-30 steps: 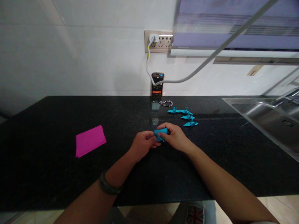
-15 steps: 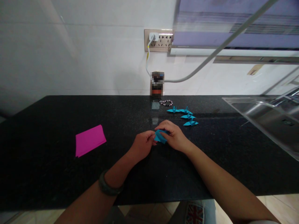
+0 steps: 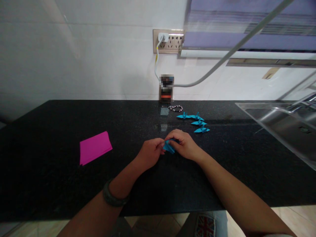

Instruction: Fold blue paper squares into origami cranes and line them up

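Your left hand [image 3: 149, 153] and right hand [image 3: 185, 145] both pinched the folded blue paper [image 3: 169, 146] in their fingers, low over the black counter [image 3: 49, 138]. Its long axis slanted from upper left to lower right. The steel sink [image 3: 281, 123] at the right looked bare inside.

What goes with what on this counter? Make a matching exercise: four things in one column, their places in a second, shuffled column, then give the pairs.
Things:
1. pink paper
2. blue paper piece
3. finished blue cranes
4. bead bracelet

Places:
A. lying just in front of the propped phone
B. pinched between the left hand and the right hand
C. flat on the counter, left of the hands
D. in a row behind the right hand, toward the sink

Pairs: 1-C, 2-B, 3-D, 4-A
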A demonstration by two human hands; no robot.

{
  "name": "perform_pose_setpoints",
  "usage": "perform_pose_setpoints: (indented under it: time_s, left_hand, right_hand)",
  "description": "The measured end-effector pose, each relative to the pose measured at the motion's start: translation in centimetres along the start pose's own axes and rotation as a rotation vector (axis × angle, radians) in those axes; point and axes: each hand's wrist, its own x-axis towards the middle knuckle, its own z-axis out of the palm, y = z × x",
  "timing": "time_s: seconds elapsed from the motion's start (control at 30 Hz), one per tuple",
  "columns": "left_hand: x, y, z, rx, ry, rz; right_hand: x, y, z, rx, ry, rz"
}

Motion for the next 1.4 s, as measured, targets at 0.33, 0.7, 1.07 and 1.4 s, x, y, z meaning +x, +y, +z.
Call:
perform_pose_setpoints:
  time_s: [0.33,0.7,1.07,1.4]
  left_hand:
    - [0.2,-0.1,0.5,-0.261,-0.011,-0.129]
    - [0.2,1.1,0.4,-0.490,0.132,-0.256]
    - [0.3,1.2,0.4,-0.594,0.174,-0.275]
    - [0.3,0.3,0.8,-0.725,0.198,-0.167]
  right_hand:
    - [0.1,0.1,0.0,-0.042,0.020,-0.059]
    - [-0.1,-0.7,0.2,0.029,0.230,0.037]
    - [-0.3,-0.6,0.1,-0.208,0.152,-0.101]
    - [-0.3,-1.7,0.7,-0.160,0.180,-0.049]
